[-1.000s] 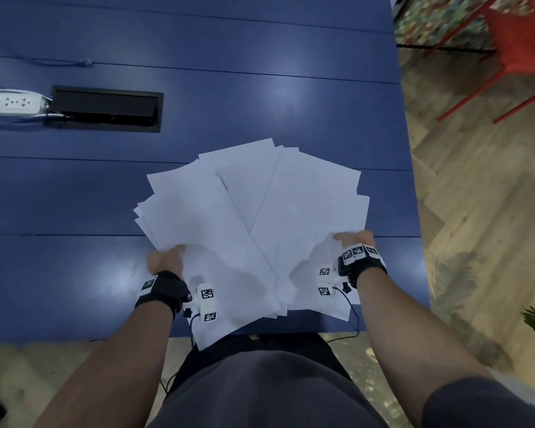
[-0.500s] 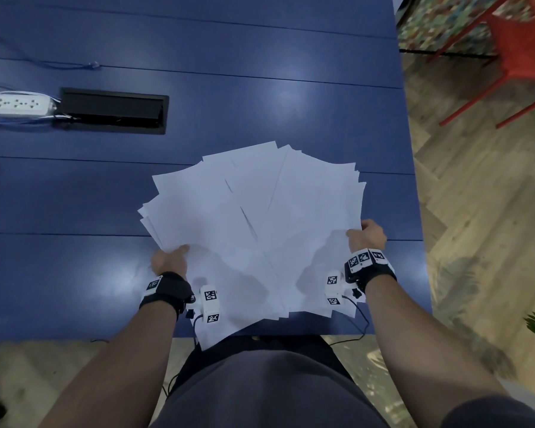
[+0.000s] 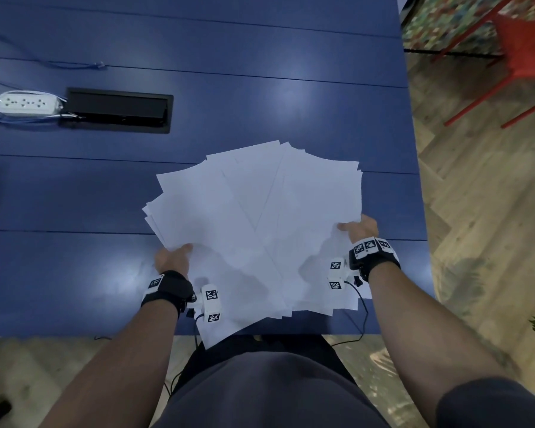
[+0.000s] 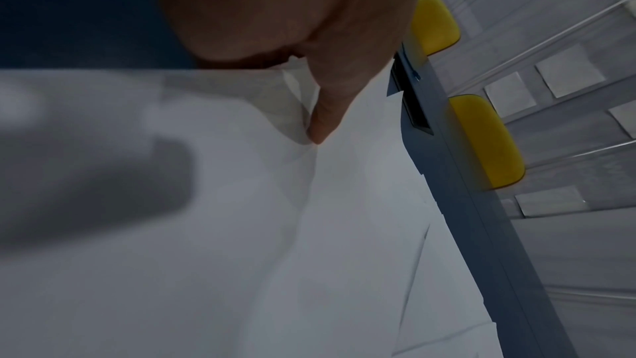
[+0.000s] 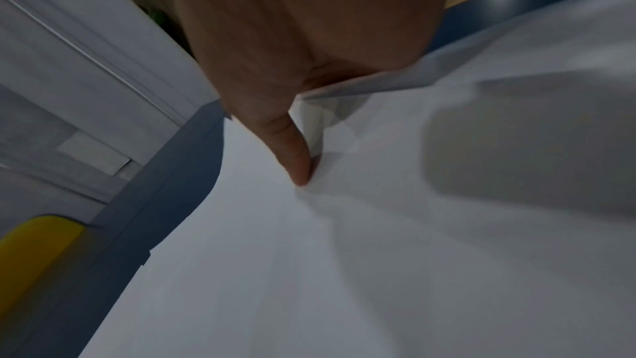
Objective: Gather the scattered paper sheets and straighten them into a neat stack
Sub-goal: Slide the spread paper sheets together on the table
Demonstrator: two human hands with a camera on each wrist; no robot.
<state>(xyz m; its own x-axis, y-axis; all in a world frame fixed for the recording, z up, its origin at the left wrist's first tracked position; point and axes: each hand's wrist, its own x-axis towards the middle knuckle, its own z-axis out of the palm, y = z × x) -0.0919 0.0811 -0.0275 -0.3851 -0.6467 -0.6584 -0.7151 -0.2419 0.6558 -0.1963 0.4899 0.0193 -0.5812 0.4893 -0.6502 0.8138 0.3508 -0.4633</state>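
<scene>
The paper sheets sit fanned in a loose, uneven bunch over the near right part of the blue desk, corners sticking out at different angles, and one corner hangs past the near edge toward the person's lap. The far half of the desk lies bare behind the bunch, and to the left there is open blue surface as far as the black cable hatch and the white power strip touching its left end. On the right the sheets reach close to the desk's edge, past which lies wooden floor with a red chair standing well away.

I can read no writing on the sheets; they look blank. The wrist bands carry black-and-white square marker tags, no words.

The left hand grips the bunch at its left edge, thumb pressed on top, the fingers hidden beneath the paper. The right hand grips the right edge the same way, thumb bearing down on the top sheet and creasing it slightly. Both wrist views show paper folding up into the crook of the thumb.
</scene>
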